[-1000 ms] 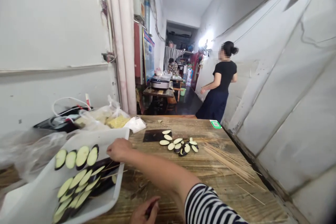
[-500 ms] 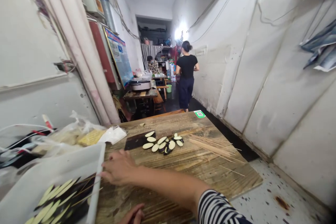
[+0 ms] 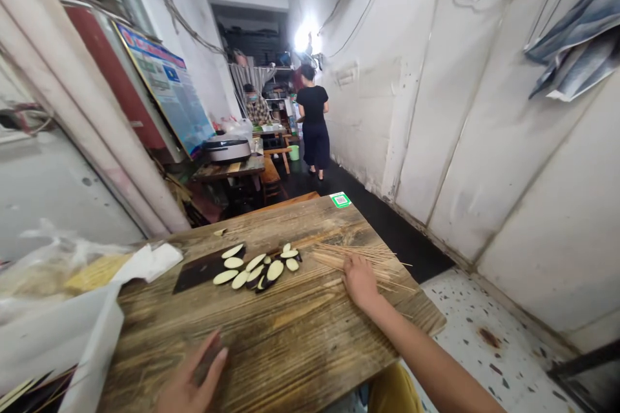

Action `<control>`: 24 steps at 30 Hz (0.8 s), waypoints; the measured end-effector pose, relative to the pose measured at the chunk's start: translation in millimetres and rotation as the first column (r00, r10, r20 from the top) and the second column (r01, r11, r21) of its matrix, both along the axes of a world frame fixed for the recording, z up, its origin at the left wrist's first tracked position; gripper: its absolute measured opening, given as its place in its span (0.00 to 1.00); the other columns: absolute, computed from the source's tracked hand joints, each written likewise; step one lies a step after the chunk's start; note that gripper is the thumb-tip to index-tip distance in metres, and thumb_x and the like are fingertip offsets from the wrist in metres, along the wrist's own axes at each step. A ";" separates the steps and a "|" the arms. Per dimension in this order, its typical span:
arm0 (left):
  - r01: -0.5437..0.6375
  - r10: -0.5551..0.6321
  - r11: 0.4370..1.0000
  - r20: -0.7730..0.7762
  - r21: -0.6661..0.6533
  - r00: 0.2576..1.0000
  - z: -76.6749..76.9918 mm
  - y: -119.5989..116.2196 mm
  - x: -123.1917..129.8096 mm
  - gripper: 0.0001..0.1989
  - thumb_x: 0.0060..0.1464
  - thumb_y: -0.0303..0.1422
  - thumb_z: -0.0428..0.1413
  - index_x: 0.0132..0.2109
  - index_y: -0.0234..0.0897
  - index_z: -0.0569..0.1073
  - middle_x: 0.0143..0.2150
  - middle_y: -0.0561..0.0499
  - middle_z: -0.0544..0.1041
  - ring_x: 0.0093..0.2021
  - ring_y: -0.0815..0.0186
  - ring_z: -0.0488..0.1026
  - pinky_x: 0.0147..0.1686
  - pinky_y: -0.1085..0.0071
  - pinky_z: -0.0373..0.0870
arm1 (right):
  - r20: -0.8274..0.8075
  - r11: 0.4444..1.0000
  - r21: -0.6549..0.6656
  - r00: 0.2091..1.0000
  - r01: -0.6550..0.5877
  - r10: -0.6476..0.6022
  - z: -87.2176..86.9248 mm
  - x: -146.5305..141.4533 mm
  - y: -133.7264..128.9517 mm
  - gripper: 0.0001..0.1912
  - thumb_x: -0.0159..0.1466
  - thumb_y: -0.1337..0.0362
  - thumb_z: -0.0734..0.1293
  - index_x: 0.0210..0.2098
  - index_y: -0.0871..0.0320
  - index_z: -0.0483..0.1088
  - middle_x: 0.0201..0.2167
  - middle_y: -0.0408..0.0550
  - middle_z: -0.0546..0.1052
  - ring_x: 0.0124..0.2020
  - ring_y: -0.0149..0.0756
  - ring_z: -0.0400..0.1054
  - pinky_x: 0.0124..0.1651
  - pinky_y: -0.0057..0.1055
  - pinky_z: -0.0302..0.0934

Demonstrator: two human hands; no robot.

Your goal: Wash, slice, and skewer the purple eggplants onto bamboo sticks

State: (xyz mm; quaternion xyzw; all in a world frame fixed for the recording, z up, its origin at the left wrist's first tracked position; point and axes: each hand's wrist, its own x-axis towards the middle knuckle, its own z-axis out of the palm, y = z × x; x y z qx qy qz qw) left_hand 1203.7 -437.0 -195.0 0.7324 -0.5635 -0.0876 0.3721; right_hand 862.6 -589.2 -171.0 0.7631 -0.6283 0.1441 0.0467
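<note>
Listing your bench from left to right: a white plastic tray sits at the lower left edge, mostly out of view. Behind it lies a clear plastic bag with yellow food inside, touching a folded white paper. Your left hand hovers over the wooden table near its front edge, fingers spread; a dark shape shows at the fingers, and you cannot tell whether they pinch anything. Next, a black flat blade lies on the table, with eggplant slices overlapping it and spread just to its right, mid-table. Your right hand rests on loose bamboo skewers at the table's right side, fingers pressed together; no pinch is clear. A green sticker marks the far corner. Beyond, a person in black stands in the corridor. To the right lies a speckled floor.
</note>
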 end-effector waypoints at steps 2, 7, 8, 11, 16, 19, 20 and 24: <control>0.131 -0.114 0.988 0.188 -0.081 0.976 5.3 -35.0 -13.1 0.30 0.50 0.50 0.50 0.57 0.42 0.66 0.57 0.47 0.70 0.58 0.56 0.65 0.56 0.57 0.62 | -0.019 1.000 -0.006 1.000 -0.012 0.012 -7.7 -4.4 0.0 0.09 0.62 0.71 0.61 0.36 0.61 0.74 0.40 0.56 0.74 0.43 0.46 0.63 0.44 0.38 0.52; 0.253 -0.212 0.967 0.515 -0.011 0.831 11.2 -126.9 -38.6 0.40 0.49 0.54 0.50 0.63 0.34 0.56 0.65 0.37 0.57 0.65 0.52 0.51 0.60 0.54 0.51 | -0.048 0.998 -0.025 0.998 -0.050 0.049 -19.7 0.3 -3.7 0.10 0.63 0.72 0.60 0.34 0.60 0.74 0.36 0.54 0.74 0.41 0.44 0.64 0.44 0.37 0.52; 0.243 -0.216 0.970 0.550 0.024 0.807 11.3 -142.1 -42.9 0.41 0.49 0.55 0.49 0.63 0.33 0.56 0.64 0.36 0.57 0.65 0.50 0.50 0.61 0.54 0.50 | -0.051 0.998 -0.029 0.997 -0.055 0.054 -21.2 0.9 -4.6 0.10 0.63 0.72 0.60 0.34 0.60 0.74 0.36 0.55 0.74 0.40 0.45 0.64 0.43 0.37 0.52; 0.200 -0.229 0.973 0.594 0.115 0.771 11.2 -175.8 -54.7 0.44 0.46 0.58 0.48 0.64 0.35 0.56 0.65 0.35 0.55 0.66 0.47 0.47 0.60 0.51 0.45 | -0.061 0.997 -0.040 0.996 -0.065 0.062 -24.8 0.7 -6.2 0.09 0.64 0.71 0.61 0.35 0.61 0.73 0.36 0.55 0.74 0.40 0.45 0.64 0.42 0.38 0.53; 0.162 -0.276 0.955 0.535 0.250 0.799 12.3 -196.3 -66.9 0.45 0.45 0.61 0.46 0.65 0.41 0.54 0.66 0.36 0.54 0.65 0.46 0.49 0.59 0.49 0.45 | -0.075 0.996 -0.051 0.995 -0.070 0.066 -28.4 -0.5 -7.0 0.09 0.64 0.72 0.61 0.36 0.62 0.73 0.36 0.55 0.74 0.40 0.45 0.64 0.42 0.38 0.54; 0.193 -0.336 0.929 0.496 0.317 0.801 12.4 -196.2 -69.7 0.43 0.46 0.62 0.44 0.65 0.44 0.55 0.66 0.37 0.54 0.65 0.45 0.49 0.58 0.49 0.47 | -0.077 0.996 -0.052 0.995 -0.068 0.064 -29.3 -0.7 -7.3 0.09 0.64 0.73 0.61 0.36 0.63 0.73 0.36 0.55 0.74 0.40 0.45 0.64 0.42 0.38 0.54; 0.200 -0.345 0.925 0.494 0.324 0.798 12.3 -195.4 -70.2 0.43 0.46 0.62 0.43 0.64 0.45 0.55 0.66 0.37 0.54 0.65 0.45 0.49 0.57 0.48 0.47 | -0.077 0.996 -0.053 0.995 -0.066 0.062 -29.6 -0.7 -7.4 0.09 0.64 0.73 0.61 0.36 0.63 0.73 0.36 0.55 0.74 0.40 0.45 0.64 0.42 0.38 0.54; 0.222 -0.366 0.920 0.503 0.324 0.783 10.9 -191.9 -69.3 0.41 0.46 0.62 0.43 0.63 0.47 0.58 0.67 0.37 0.52 0.65 0.45 0.47 0.58 0.47 0.45 | -0.077 0.997 -0.056 0.996 -0.057 0.052 -31.0 -0.7 -8.0 0.09 0.63 0.73 0.61 0.36 0.63 0.73 0.36 0.55 0.74 0.40 0.45 0.64 0.42 0.38 0.54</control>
